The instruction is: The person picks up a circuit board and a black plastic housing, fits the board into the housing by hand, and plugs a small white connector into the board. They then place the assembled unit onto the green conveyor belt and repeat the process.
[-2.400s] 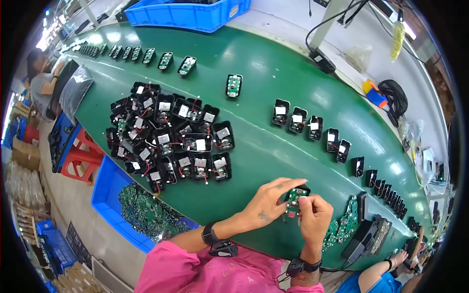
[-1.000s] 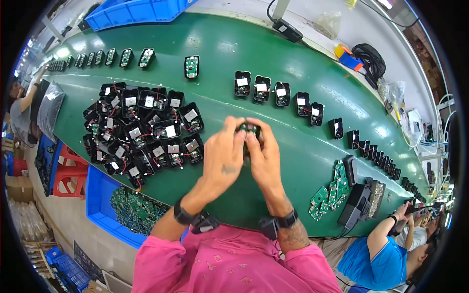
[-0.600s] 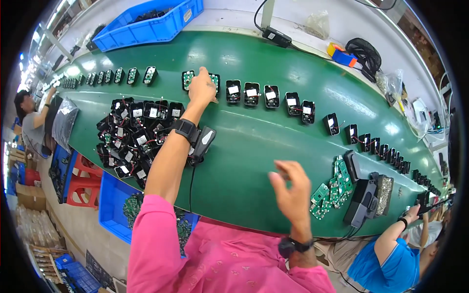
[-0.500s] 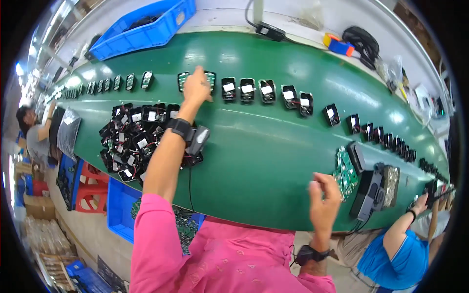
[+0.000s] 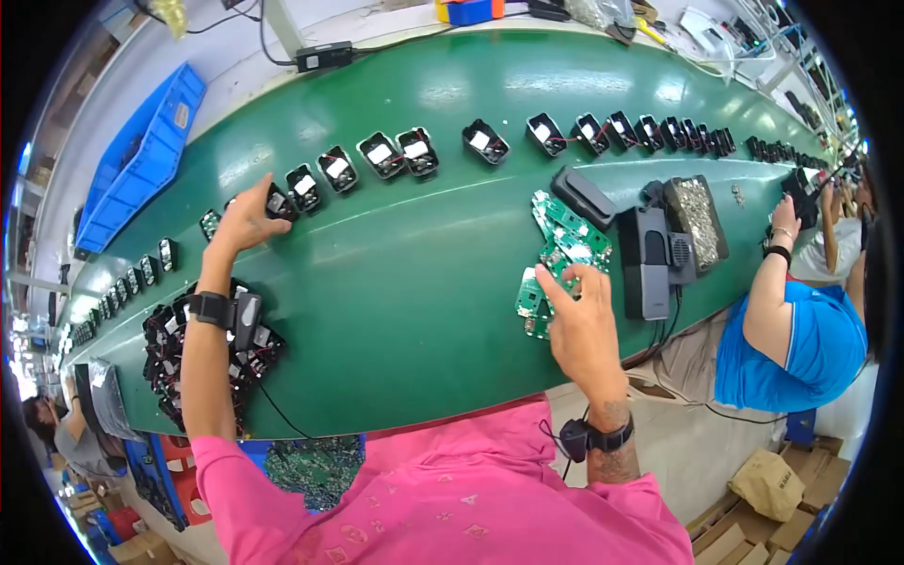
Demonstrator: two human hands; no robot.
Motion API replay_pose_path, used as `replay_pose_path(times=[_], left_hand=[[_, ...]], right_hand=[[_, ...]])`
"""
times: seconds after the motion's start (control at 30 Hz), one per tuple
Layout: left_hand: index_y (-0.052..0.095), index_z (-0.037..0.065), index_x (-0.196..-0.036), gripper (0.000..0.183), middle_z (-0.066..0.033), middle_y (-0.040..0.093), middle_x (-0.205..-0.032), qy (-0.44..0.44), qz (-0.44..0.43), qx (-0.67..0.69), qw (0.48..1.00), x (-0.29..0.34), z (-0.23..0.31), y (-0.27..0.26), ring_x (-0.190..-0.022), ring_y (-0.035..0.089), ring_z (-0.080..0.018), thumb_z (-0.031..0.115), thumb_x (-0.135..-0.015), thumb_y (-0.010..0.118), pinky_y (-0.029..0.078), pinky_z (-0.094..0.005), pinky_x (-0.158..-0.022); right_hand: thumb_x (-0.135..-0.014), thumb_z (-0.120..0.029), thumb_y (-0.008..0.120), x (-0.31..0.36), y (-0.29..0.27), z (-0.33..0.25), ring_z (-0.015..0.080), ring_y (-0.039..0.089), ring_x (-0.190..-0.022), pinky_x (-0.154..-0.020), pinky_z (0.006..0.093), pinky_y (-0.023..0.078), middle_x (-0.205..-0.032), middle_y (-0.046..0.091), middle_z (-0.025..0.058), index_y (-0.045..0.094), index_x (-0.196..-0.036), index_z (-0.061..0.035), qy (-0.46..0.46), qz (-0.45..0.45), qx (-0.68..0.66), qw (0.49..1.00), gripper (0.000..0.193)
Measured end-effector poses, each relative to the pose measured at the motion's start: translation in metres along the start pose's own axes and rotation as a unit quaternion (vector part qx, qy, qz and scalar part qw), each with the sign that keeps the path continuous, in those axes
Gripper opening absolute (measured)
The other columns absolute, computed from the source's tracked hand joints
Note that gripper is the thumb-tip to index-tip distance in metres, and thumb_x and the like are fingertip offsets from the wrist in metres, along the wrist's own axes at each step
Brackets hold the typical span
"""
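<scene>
While you sit facing it, a long green table (image 5: 414, 282) fills most of the view, curving away on both sides. Along its far side runs an arc of open black housings (image 5: 381, 155), many showing a white square and some red wire inside. Beyond the table's edge at upper left stands a blue crate (image 5: 132, 174). At lower left, a heap of similar black housings (image 5: 165, 363) lies beside and beneath your left forearm. Right of centre sits a dark grey device (image 5: 647, 264), and just left of it a loose spread of green circuit boards (image 5: 572, 240).

Your left hand (image 5: 250, 221) reaches up to the arc, thumb and index finger spread apart. Your right hand (image 5: 579, 311) is over the near part of the boards, thumb and fingers parted; the boards lie under and just beyond the fingertips, and contact is unclear.

Smallest are the single pieces: one dark housing (image 5: 279, 201) lies between your left index finger and thumb, though whether they grip it you cannot tell. Just left of that hand is a green-filled housing (image 5: 209, 223).
</scene>
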State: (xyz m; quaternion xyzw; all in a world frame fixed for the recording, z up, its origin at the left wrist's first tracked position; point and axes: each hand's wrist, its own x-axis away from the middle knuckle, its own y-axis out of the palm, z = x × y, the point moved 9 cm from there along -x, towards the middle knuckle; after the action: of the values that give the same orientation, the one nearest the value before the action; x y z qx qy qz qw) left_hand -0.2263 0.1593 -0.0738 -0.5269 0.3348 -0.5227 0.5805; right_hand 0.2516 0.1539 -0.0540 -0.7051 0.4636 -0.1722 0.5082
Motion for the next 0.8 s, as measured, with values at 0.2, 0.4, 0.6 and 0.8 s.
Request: replay_pose_path(times=[0.2,0.4,0.6,0.8], left_hand=[[0.048,-0.004,-0.132,0.079,-0.0254,0.064,-0.106,-0.047,0.133,0.006,0.99,0.024,0.017,-0.018,-0.103,0.064,-0.0373,0.029,-0.068,0.08,0.051,-0.044,-0.093],[0.046,0.005,-0.136,0.072,-0.0073,0.057,-0.103,-0.066,0.119,0.718,0.683,0.116,0.082,0.018,-0.085,0.066,-0.0208,0.01,-0.074,0.082,0.06,-0.0346,-0.071],[0.036,0.015,-0.146,0.081,-0.0198,0.05,-0.137,-0.021,0.047,0.906,0.421,0.147,0.136,0.1,-0.084,0.062,-0.0174,0.008,-0.076,0.077,0.048,-0.0195,-0.054],[0.021,0.024,-0.158,0.095,-0.0187,0.049,-0.136,-0.017,-0.025,0.942,0.335,0.155,0.18,0.106,-0.093,0.068,-0.0247,0.004,-0.08,0.072,0.05,-0.0213,-0.052]], right_hand=[[-0.073,0.006,0.063,-0.027,0.005,-0.015,0.038,0.048,-0.113,-0.097,0.0459,0.042,-0.118,0.052,0.0164,0.072,-0.113,-0.0084,-0.113,-0.085,0.054,0.988,0.043],[-0.074,0.001,0.067,-0.029,0.009,-0.017,0.0378,0.048,-0.114,-0.098,0.0476,0.042,-0.119,0.055,0.0159,0.069,-0.11,-0.0024,-0.144,-0.07,0.048,0.986,0.036],[-0.072,0.0,0.065,-0.036,0.019,-0.03,0.0368,0.048,-0.116,-0.099,0.0482,0.041,-0.119,0.056,0.0122,0.065,-0.118,-0.0044,-0.157,-0.136,0.066,0.976,0.046],[-0.073,-0.003,0.068,-0.054,0.029,-0.024,0.034,0.05,-0.11,-0.095,0.0446,0.042,-0.112,0.056,0.0124,0.066,-0.115,-0.005,-0.162,-0.2,0.034,0.966,0.043]])
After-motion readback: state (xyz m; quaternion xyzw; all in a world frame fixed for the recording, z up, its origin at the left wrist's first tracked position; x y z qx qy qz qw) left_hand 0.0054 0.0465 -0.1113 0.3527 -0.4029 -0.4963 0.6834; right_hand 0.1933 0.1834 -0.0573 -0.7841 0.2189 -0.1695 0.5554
